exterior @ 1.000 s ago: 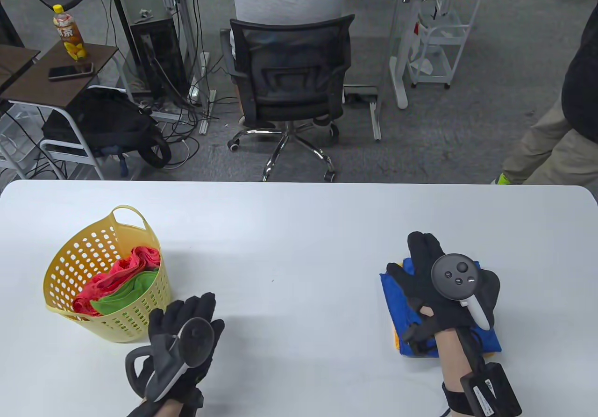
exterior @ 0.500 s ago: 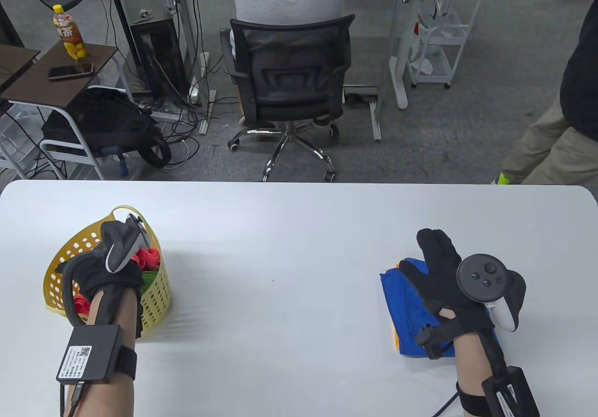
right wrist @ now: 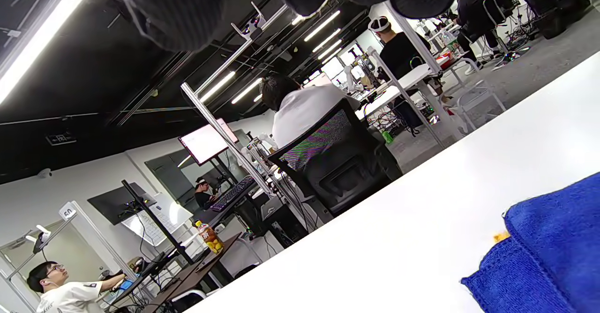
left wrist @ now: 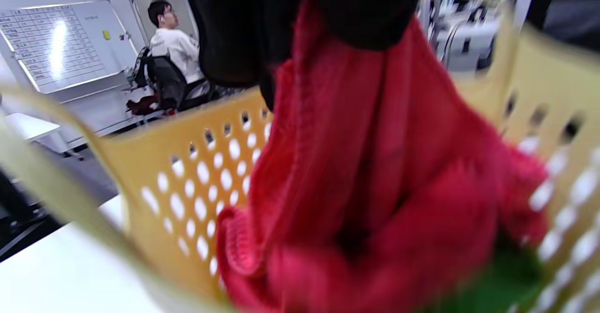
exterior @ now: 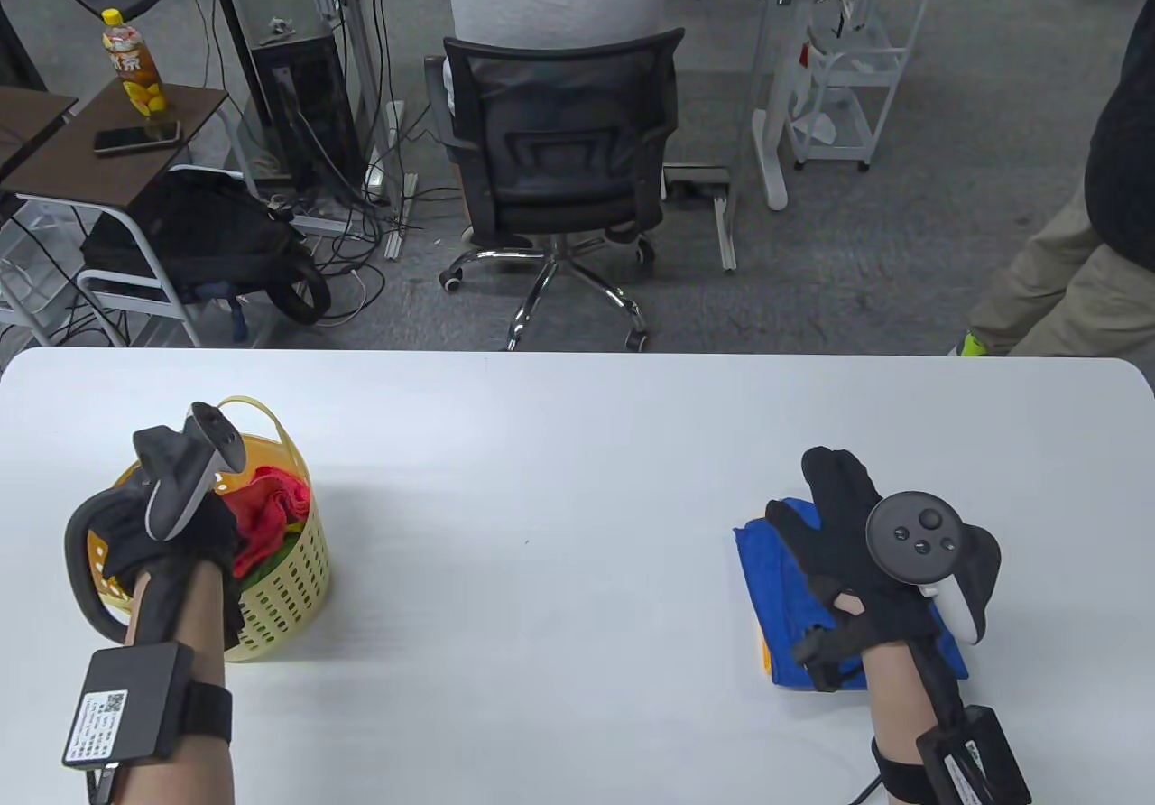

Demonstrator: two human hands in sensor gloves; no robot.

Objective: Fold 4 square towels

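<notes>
The left hand (exterior: 171, 516) is reaching into the basket (exterior: 289, 570) at the bench's (exterior: 577, 444) left end, and its fingers (left wrist: 365, 18) are pinching a bunched fold of the red towel (left wrist: 375, 172). The right hand (exterior: 857, 552) is lying flat on the blue towel (exterior: 767, 570), which is folded and sitting on a yellow one (exterior: 766, 656) near the right end of the bench; its fingers (exterior: 835, 480) are held straight, with the thumb set apart.

The step in hand looks like drawing the red towel out for folding. To do it well, I judge the hand should be lifting straight up until the cloth is clearing the rim, since the light basket may tip or come along if the towel drags on the wall. The green towel (exterior: 271, 561) underneath may snag and ride up too, so a slow pull is wise. Finding a corner or hem early will be saving work when spreading the cloth flat at mid-bench.

The table view is showing both hands, the basket's place and the folded pile, but the left tracker is hiding the fingers. The left wrist view is showing the pinch itself, and green under the red at the basket's bottom. The right wrist view is showing the blue pile's thick edge with a speck of yellow beside it, and fingertips hanging at the top, clear of the cloth in that view.
</notes>
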